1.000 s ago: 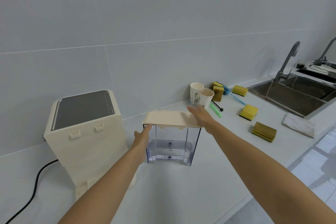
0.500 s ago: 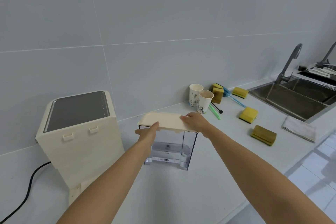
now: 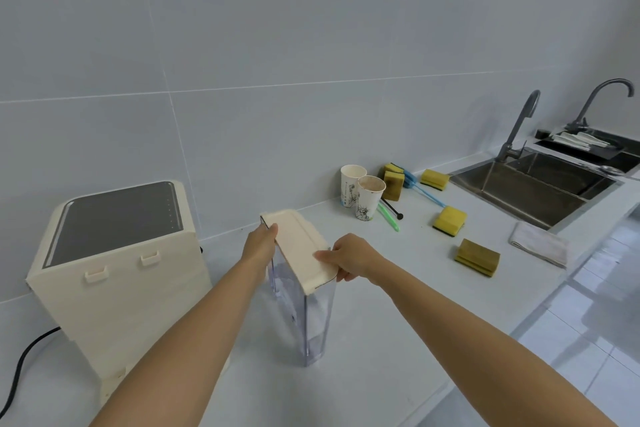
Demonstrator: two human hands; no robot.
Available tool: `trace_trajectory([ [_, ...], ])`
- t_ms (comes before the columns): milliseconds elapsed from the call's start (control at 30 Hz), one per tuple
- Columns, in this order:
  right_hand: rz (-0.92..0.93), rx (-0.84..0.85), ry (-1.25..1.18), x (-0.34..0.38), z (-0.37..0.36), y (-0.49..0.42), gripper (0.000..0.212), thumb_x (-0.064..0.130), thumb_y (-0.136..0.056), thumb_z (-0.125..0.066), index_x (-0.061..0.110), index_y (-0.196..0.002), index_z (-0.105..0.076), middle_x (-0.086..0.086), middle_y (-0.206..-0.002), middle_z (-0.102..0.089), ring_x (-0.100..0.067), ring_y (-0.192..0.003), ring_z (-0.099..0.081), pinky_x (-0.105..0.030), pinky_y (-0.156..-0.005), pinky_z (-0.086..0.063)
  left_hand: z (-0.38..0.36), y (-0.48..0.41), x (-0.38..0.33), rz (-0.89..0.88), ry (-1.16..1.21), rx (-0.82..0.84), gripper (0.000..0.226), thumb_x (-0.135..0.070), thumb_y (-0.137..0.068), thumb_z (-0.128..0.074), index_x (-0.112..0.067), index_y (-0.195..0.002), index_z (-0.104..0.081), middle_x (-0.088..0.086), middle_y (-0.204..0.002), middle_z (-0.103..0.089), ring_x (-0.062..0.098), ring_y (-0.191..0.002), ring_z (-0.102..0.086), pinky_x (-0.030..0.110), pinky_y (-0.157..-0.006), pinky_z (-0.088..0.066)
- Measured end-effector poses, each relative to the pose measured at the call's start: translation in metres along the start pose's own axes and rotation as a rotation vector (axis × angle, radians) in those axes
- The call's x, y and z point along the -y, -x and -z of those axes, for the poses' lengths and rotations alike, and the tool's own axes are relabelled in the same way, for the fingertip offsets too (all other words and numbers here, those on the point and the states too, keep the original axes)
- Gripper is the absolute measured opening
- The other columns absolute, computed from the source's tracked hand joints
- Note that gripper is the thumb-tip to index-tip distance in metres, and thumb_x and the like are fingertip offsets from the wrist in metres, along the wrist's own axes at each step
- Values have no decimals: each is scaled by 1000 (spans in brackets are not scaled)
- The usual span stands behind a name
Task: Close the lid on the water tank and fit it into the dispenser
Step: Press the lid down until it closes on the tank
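The clear plastic water tank (image 3: 313, 322) stands on the white counter with its cream lid (image 3: 299, 250) lying on top. My left hand (image 3: 259, 246) grips the tank's upper far-left edge. At the near-right corner my right hand (image 3: 349, 258) holds the lid and the tank's rim, thumb on the lid. The tank has its narrow end towards me. To the left stands the cream dispenser (image 3: 117, 274), with a dark top panel and two small clips on its slanted face, about a hand's width from the tank.
Two paper cups (image 3: 362, 196) stand behind the tank by the wall. Several yellow sponges (image 3: 450, 220), a blue brush and a green straw lie to the right. Farther right are a folded cloth (image 3: 538, 248) and a steel sink (image 3: 530, 189) with taps. A black cable (image 3: 20, 367) trails left of the dispenser.
The tank has been turned from broadside to end-on and brought nearer to me. My left hand shifted to its far edge, my right hand to its near corner.
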State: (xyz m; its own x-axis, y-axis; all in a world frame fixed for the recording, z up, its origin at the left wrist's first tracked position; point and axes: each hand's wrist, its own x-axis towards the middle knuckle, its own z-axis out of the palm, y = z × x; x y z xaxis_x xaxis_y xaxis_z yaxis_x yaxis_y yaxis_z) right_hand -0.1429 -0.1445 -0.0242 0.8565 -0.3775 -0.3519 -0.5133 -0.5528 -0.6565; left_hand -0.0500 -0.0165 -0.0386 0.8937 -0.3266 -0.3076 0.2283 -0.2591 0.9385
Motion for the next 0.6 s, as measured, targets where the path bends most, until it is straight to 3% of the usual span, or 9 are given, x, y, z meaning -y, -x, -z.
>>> trace_trajectory([
  [133,8,21,-65,2,-11,6,34,32,-84,-60,7,-62,-50,-6,-58,-58,-14,-49,-55,-22,-55,-48,-4,0,-5,-58,-44,36,38,-12,-96,-32,-3,-127,-52,8,-109,-54,21,-98,-48,28,-83,-34],
  [267,25,-9,-61,5,-23,12,37,30,-84,-59,9,-56,-50,-5,-57,-55,-14,-48,-54,-22,-54,-46,-7,3,-10,-68,-121,78,38,-13,-96,-33,-8,-131,-47,14,-132,-54,32,-115,-51,40,-98,-40],
  [433,57,4,67,6,-20,15,38,35,-85,-55,8,-58,-54,-4,-58,-56,-14,-51,-54,-23,-57,-44,-7,7,-12,-90,-216,142,40,-24,-95,-40,-12,-133,-41,13,-133,-52,26,-101,-50,38,-91,-41],
  [533,27,-65,188,8,-3,6,46,43,-87,-50,-1,-80,-64,-10,-74,-64,-22,-66,-59,-33,-73,-50,-7,9,-12,-108,-243,108,57,-34,-90,-48,-12,-139,-31,11,-142,-44,28,-117,-49,38,-95,-41],
  [600,31,-203,265,10,10,-1,47,47,-88,-43,6,-72,-58,-11,-77,-61,-24,-70,-56,-32,-69,-46,-10,16,-13,-161,-315,44,72,-39,-84,-56,-15,-144,-22,8,-148,-36,28,-129,-41,35,-100,-38],
])
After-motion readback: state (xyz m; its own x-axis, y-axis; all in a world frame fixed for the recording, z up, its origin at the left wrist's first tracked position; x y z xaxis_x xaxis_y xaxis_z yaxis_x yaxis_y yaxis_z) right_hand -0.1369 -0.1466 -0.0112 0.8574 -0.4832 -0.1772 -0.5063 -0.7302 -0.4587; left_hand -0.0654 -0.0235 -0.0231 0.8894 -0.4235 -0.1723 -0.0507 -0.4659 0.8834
